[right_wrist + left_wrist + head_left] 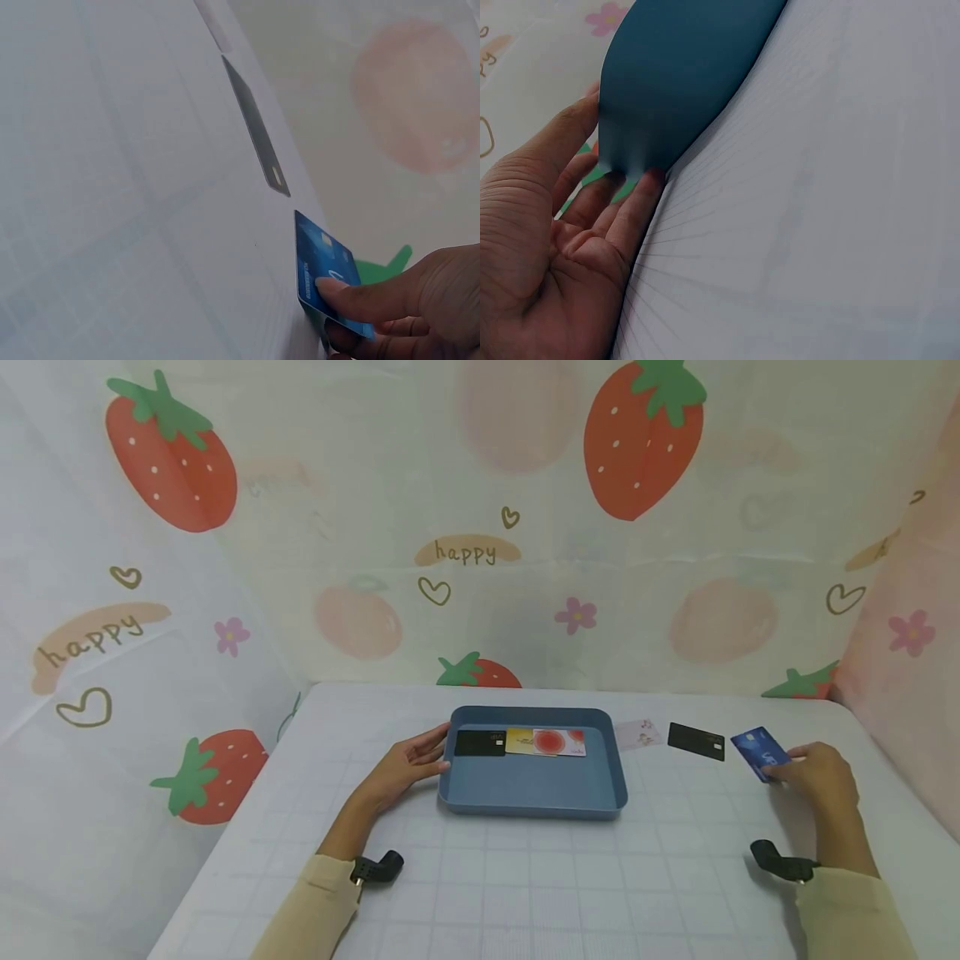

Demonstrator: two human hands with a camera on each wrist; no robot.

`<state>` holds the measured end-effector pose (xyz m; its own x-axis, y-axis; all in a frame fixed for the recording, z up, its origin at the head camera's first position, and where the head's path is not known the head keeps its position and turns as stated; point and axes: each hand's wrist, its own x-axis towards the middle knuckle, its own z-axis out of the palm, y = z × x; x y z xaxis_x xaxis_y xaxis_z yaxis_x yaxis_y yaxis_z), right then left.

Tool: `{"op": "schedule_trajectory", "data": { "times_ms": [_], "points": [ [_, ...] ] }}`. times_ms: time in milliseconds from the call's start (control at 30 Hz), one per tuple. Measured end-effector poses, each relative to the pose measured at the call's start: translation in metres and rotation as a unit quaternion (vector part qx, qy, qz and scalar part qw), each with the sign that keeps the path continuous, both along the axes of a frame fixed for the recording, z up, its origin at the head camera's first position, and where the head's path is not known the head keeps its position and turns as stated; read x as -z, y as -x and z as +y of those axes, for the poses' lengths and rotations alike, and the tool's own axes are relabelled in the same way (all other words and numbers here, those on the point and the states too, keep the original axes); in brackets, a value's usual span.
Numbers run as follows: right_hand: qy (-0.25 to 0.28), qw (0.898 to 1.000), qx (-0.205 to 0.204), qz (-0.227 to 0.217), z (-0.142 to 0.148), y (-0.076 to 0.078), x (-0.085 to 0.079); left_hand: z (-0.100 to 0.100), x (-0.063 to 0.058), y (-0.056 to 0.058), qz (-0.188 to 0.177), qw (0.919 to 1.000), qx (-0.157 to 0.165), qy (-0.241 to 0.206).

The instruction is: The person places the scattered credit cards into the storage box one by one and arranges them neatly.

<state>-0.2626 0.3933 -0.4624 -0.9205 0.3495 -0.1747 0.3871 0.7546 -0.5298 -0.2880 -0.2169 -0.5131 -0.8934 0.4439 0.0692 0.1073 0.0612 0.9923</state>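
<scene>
Card (754,750), blue and rectangular, is at the worktop's (540,893) right in the head view, long axis slanting from upper left to lower right. The right hand (821,772) pinches it; the left hand (405,767) rests spread against the tray (525,787). Left wrist view: fingertips (652,180) touch the tray's smooth, rounded end. Right wrist view: thumb (334,291) on top, chip (326,239) end pointing away, black card (255,124) nearby.

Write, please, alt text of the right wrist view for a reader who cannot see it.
A right hand pinches a blue card, thumb on its printed face. A dark card lies nearby on a white table, with a printed backdrop behind.
</scene>
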Motion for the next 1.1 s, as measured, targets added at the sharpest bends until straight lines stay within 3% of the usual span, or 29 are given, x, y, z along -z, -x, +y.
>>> {"op": "schedule_trajectory", "data": {
  "times_ms": [200, 433, 667, 800, 1100],
  "points": [
    [0.007, 1.0, 0.003, 0.021, 0.001, 0.001, 0.0, 0.0, 0.001, 0.001, 0.003, 0.9999, -0.002, 0.011],
    [0.127, 0.99, 0.029, 0.053, 0.001, 0.006, 0.007, 0.0, -0.001, 0.002, -0.005, 0.9998, -0.005, 0.017],
    [0.081, 0.994, 0.043, 0.054, -0.002, 0.007, 0.002, 0.0, 0.0, 0.002, -0.008, 0.9997, -0.008, 0.02],
    [0.106, 0.992, 0.047, 0.056, -0.005, 0.008, -0.003, 0.0, 0.0, 0.001, -0.008, 0.9998, -0.007, 0.016],
    [0.164, 0.981, 0.003, 0.106, -0.01, 0.008, -0.014, -0.001, 0.0, -0.001, -0.002, 0.9999, -0.008, 0.014]
  ]
}}
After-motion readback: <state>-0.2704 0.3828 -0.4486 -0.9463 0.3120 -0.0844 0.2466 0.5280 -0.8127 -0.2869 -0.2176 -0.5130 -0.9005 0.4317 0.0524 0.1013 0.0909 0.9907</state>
